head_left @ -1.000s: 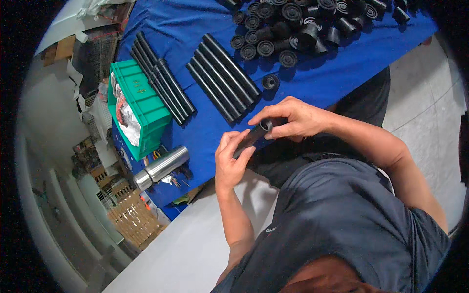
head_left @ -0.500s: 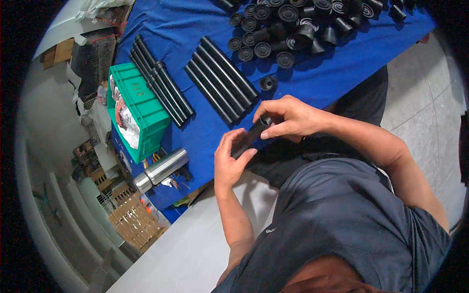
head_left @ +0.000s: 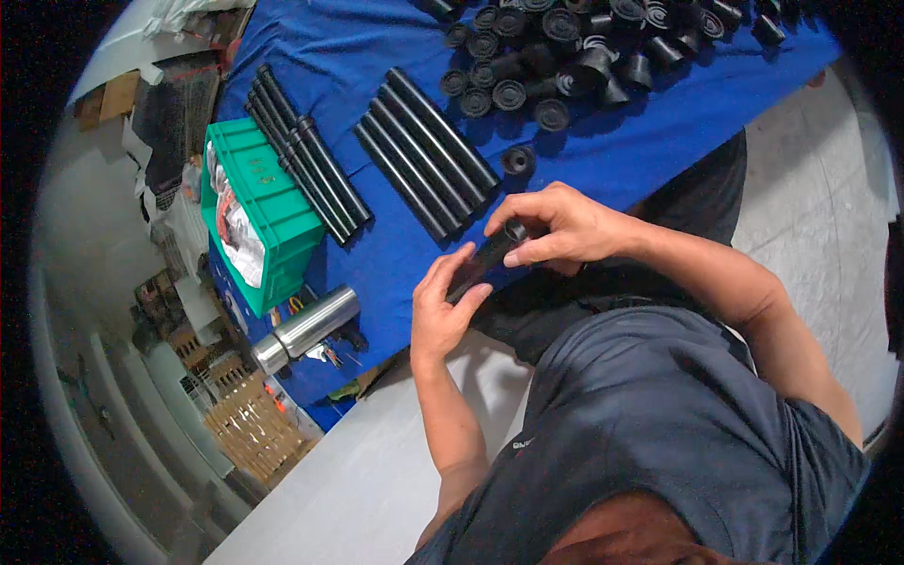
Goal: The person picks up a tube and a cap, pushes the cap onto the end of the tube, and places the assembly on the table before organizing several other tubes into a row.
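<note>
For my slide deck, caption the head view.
Left hand and right hand hold a black tube near a blue tablecloth.

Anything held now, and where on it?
Yes, a black tube: left grip around its body, right grip at its visible open end.

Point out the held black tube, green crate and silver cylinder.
Black tube (head_left: 485, 262): head view, mid side wall.
Green crate (head_left: 275, 209): head view, its wall.
Silver cylinder (head_left: 317, 321): head view, body's middle.
</note>
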The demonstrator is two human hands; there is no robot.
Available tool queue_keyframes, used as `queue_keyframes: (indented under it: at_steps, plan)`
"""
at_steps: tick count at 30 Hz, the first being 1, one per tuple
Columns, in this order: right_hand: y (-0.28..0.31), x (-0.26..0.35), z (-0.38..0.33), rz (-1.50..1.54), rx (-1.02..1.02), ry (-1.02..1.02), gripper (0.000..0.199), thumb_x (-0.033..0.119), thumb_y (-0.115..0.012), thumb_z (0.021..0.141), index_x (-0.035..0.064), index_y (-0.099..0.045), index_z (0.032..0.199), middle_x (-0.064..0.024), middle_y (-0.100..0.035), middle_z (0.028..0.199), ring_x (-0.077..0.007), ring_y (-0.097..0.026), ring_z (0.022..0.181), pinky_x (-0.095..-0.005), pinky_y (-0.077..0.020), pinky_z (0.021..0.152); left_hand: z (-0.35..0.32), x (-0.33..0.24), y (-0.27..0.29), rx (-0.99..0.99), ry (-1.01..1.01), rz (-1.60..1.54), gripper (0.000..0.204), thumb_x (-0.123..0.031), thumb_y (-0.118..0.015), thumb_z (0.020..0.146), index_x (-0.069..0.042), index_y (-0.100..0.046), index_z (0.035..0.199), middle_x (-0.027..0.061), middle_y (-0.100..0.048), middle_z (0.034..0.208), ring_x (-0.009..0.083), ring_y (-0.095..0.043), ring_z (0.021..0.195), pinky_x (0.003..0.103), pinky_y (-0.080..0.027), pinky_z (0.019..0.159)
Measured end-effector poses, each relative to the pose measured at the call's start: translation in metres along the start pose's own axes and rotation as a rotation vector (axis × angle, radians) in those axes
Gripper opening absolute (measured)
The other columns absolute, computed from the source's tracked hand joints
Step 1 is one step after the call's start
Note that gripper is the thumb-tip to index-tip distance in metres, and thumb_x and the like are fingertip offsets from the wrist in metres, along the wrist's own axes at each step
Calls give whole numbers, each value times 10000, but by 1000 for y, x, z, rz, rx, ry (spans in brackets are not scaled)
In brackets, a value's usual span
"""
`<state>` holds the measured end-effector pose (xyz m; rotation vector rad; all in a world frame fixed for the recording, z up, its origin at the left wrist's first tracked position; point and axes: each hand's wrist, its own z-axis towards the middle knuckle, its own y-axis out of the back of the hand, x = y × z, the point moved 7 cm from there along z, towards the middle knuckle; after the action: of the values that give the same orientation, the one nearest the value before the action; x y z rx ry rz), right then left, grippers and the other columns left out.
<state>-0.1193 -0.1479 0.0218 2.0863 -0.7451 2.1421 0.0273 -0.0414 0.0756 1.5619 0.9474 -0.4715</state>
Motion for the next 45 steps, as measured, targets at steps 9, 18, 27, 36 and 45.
queue_keyframes:
  at_steps: [9,18,27,36,45]
  plan:
    - [-14,15,-2,-278,39,355,676,222,-796,794,55,-509,1383,-136,-661,1066,-232,-661,857,-338,-537,743,-14,23,1,-222,-105,-1241,326,-112,-691,884,-97,-583,1191,135,-641,1168,321,-593,1127,538,-453,1029]
    - [-10,10,-1,-186,66,295,379,61,-668,868,42,-602,1241,-110,-672,911,-152,-626,597,-291,-493,510,-36,60,-71,-286,347,-1821,287,-156,-626,949,-17,-569,1194,173,-652,1189,303,-657,1077,377,-605,819]
    - [-3,9,0,-168,-54,323,358,117,-717,873,27,-588,1195,-34,-591,644,-99,-549,460,-266,-427,418,-21,-35,-17,-519,-339,443,340,1,-756,752,-24,-585,1044,146,-640,976,308,-631,870,386,-512,787]
    - [-1,7,-5,166,28,130,369,140,-685,891,38,-615,1239,-48,-641,806,-106,-597,729,-293,-501,691,-3,-22,-8,-279,-236,280,337,23,-695,756,0,-636,1087,161,-646,1049,315,-653,936,385,-534,813]
    - [0,1,-1,55,-14,172,348,173,-694,899,29,-630,1208,-26,-626,827,-88,-575,767,-269,-484,699,-8,-27,-8,-176,-191,352,360,-74,-651,873,-6,-629,1226,173,-620,1086,305,-619,990,385,-493,871]
